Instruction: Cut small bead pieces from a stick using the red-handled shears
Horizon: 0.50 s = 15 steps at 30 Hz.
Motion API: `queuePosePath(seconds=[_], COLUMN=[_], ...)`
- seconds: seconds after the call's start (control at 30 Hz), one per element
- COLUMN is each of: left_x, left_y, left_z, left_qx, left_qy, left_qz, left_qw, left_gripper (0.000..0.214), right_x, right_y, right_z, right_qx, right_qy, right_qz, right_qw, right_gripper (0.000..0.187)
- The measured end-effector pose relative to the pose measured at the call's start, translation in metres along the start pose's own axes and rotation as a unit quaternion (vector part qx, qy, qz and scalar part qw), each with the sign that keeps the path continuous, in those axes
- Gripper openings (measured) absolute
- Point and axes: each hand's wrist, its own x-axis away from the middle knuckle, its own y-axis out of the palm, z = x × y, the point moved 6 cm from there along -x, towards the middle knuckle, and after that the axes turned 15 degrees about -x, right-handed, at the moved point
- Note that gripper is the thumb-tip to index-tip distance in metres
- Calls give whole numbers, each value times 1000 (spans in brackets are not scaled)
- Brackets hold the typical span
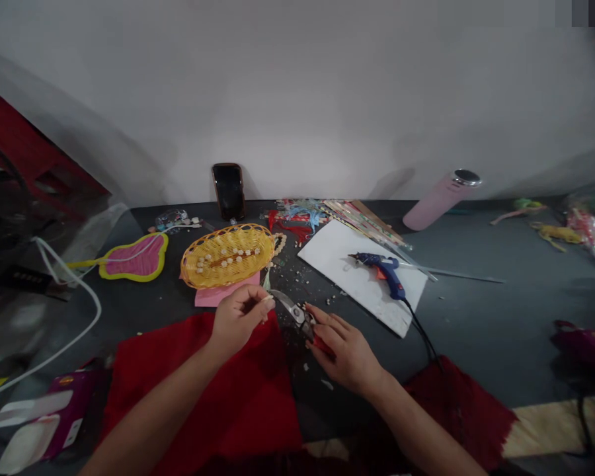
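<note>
My right hand (pixel 347 350) grips a pair of red-handled scissors (pixel 293 309), their metal blades pointing up and left. Just left of the blade tips, my left hand (pixel 235 320) pinches a small pale piece (pixel 268 299) between thumb and fingers; its exact kind is too small to make out. A pale tassel (pixel 267 280) hangs beside the basket, close above my left fingertips. The yellow wicker basket (pixel 184 261) holds several small whitish beads or flowers and stands partly on a pink sheet (pixel 208 297). Below my left hand lies a red cloth (pixel 178 383).
A blue hot glue gun (pixel 391 272) rests on a white board (pixel 327 248), its black cord trailing forward. A phone (pixel 229 190) leans on the wall. A pink bottle (pixel 434 203) tilts at the back right. Small scraps dot the dark table around the scissors.
</note>
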Motion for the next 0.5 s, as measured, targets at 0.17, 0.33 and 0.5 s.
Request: queuePosePath(seconds=[0.17, 0.33, 0.5], left_x=[-2, -2, -3], left_y=[-4, -4, -5], left_z=[2, 1, 0], left_qx=[1, 0, -2], left_qy=[12, 10, 6], left_qz=[21, 30, 28], left_qw=[1000, 1000, 1000], left_gripper=[11, 9, 8], right_x=[-2, -2, -2], right_y=[-8, -3, 1], right_z=[2, -3, -3], right_qx=[-37, -21, 6], right_qy=[30, 19, 12], right_qz=[49, 13, -16], right_qw=[998, 1000, 1000], right_gripper=[20, 24, 25])
